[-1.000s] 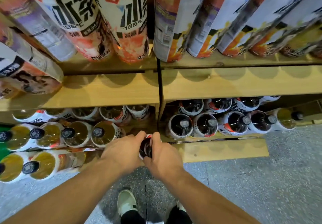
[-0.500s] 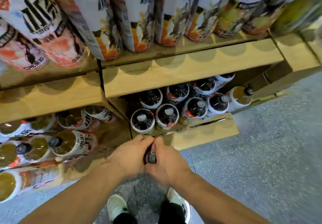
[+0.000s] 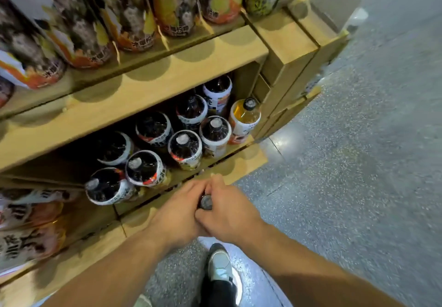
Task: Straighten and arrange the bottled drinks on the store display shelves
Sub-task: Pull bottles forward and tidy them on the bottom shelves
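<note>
While your left hand [image 3: 177, 213] and right hand [image 3: 229, 211] press together around a dark-capped bottle [image 3: 206, 202], only its cap shows between your knuckles; both hands are closed on it, fingers wrapped tight, probably so it stays upright as you carry it; it hangs in front of the lower shelf [image 3: 241, 163], above that shelf's front lip, not yet set down; behind the lip stand the dark drink bottles [image 3: 184, 147] in two slanting rows, with an amber bottle [image 3: 245, 115] alone at the right end; the nearest dark one [image 3: 107, 186] sits forward of its neighbours, so a gap in that row looks like the likely home for yours.
</note>
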Motion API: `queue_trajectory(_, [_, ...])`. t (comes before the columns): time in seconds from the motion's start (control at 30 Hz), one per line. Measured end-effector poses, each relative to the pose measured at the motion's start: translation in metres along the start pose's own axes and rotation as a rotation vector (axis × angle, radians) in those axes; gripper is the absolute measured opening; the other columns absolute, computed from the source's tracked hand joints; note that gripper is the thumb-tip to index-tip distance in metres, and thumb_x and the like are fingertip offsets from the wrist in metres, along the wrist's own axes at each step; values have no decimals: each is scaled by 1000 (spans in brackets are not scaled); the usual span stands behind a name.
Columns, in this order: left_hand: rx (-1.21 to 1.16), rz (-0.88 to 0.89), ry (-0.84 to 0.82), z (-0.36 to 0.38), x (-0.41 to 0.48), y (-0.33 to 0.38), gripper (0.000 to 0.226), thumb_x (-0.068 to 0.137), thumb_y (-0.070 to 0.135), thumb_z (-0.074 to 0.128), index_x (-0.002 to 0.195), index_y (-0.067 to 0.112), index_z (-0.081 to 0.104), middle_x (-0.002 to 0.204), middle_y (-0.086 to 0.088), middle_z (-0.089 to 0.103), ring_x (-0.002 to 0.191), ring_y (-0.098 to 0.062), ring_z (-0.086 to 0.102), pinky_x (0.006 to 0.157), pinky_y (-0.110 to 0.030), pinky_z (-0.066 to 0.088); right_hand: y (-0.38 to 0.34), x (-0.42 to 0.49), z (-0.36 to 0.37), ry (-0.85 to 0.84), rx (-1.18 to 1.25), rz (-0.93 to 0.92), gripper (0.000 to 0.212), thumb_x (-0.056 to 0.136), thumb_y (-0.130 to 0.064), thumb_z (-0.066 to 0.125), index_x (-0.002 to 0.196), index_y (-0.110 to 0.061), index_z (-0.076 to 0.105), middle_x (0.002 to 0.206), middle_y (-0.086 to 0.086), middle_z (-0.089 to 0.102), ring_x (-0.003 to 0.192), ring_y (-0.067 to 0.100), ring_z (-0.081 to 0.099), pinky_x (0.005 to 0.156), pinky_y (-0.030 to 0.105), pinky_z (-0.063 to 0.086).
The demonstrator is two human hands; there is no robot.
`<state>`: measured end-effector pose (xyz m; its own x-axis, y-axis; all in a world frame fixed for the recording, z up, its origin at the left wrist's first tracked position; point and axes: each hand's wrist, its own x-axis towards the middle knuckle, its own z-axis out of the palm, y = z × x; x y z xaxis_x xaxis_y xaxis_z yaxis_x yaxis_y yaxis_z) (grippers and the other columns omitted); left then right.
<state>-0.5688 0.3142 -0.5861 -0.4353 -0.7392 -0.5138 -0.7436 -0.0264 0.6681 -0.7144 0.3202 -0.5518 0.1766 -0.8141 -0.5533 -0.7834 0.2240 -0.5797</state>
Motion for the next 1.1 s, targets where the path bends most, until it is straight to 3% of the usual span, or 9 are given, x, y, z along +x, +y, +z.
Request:
queue_trajectory(0.13, [94,39,45,7,29,27,65,61,40,74,121,41,49,118,19,53,108,-7,55,91,-32,50,26,2,-25,7,28,26,38,86,-30,65,108,-16,38,92,6,62,84,30,61,61,33,41])
queue_trajectory(0.23, [154,21,84,5,49,41,74,58,42,79,124,43,46,113,16,54,100,-10,57,85,-34,51,42,13,-50,-14,54,18,41,84,-37,70,106,-21,39,87,2,61,76,23,60,55,34,42])
queue_trajectory(0.33, [122,-35,138,0,65,50,89,56,46,86,134,44,43,115,15,55,101,-10,57,86,-29,48,50,30,-82,-3,67,4,53,81,-55,71,112,-24,42,83,-3,61,76,18,61,58,33,44])
queue_trajectory(0.43, [113,-64,187,-4,77,58,93,56,50,91,134,42,42,117,16,51,106,-9,57,89,-27,47,50,55,-114,178,19,55,51,86,-62,63,114,-23,45,88,1,63,81,24,62,61,34,42])
queue_trajectory(0.53, [115,-106,198,-9,89,64,100,58,50,91,141,36,37,128,14,46,115,-12,53,95,-30,46,49,82,-139,323,-130,77,47,95,-50,58,126,-20,40,94,9,62,83,33,59,63,38,43])
queue_trajectory(0.63, [148,-124,171,-16,99,67,94,58,56,89,133,39,35,123,14,44,110,-15,54,92,-35,48,46,106,-152,271,-222,68,53,98,-42,56,141,-24,32,104,12,59,93,38,60,66,39,44])
queue_trajectory(0.87, [135,-123,139,-28,100,62,90,53,57,89,123,43,35,118,18,45,102,-12,56,88,-34,51,45,143,-149,135,-264,147,51,99,-31,58,145,-19,39,124,19,60,113,41,58,74,37,40])
queue_trajectory(0.97, [158,-106,137,-31,96,62,90,52,61,87,124,45,35,118,22,48,104,-8,54,90,-33,50,48,147,-147,128,-261,175,50,101,-30,55,146,-18,36,123,20,60,114,42,57,76,39,42])
queue_trajectory(1.1, [246,-70,166,-29,93,65,92,51,67,84,127,44,38,103,28,42,112,-5,41,97,-33,45,58,142,-142,117,-327,178,45,101,-38,51,138,-19,35,115,15,63,105,40,61,73,41,45])
